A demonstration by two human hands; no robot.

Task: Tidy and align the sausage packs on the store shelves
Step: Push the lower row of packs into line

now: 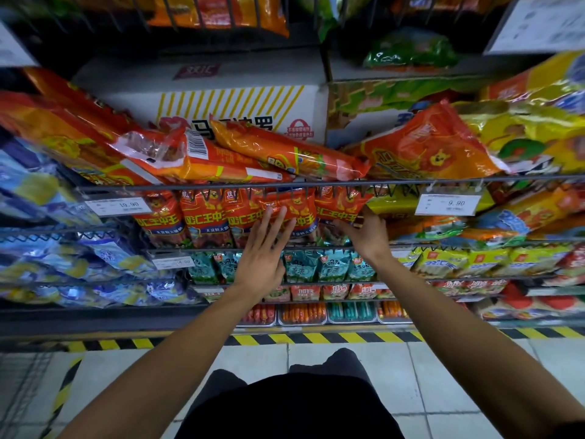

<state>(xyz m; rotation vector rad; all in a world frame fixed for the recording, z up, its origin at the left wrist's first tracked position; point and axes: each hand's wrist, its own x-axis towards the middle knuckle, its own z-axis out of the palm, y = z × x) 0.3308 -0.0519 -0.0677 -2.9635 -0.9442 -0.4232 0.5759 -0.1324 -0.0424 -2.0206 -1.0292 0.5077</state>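
**Ana:** Dark trousers (pixel 285 403) come first, nearest the lens, then two bare forearms reaching out over the tile floor (pixel 443 375) and the striped floor tape (pixel 316 338).

**Ben:** And the hands?

**Ana:** Left hand (pixel 264 258) is spread, fingers straight, with the tips at the front of the red packs (pixel 218 213), which stand in a row behind the wire rail (pixel 221 185) of the middle shelf. I cannot tell whether the tips truly press. Right hand (pixel 367 231) is at the right end of that row, fingers loosely bent toward the last pack; it is too blurred to say whether it pinches anything.

**Ben:** So the row is what's being worked on?

**Ana:** I'd judge so. One pack near the left fingertips sits askew, tilted against its upright neighbours. To do it well, keep the left palm flat as a stop and square that pack from the right side, pushing lightly so the soft film doesn't buckle.

**Ben:** What's above?

**Ana:** Long orange packs (pixel 278 150) lie jumbled and crossing on the upper shelf, in front of a white carton (pixel 228 106). They look to need straightening too. Price tags (pixel 448 204) hang off the rail, so mind not to knock them.
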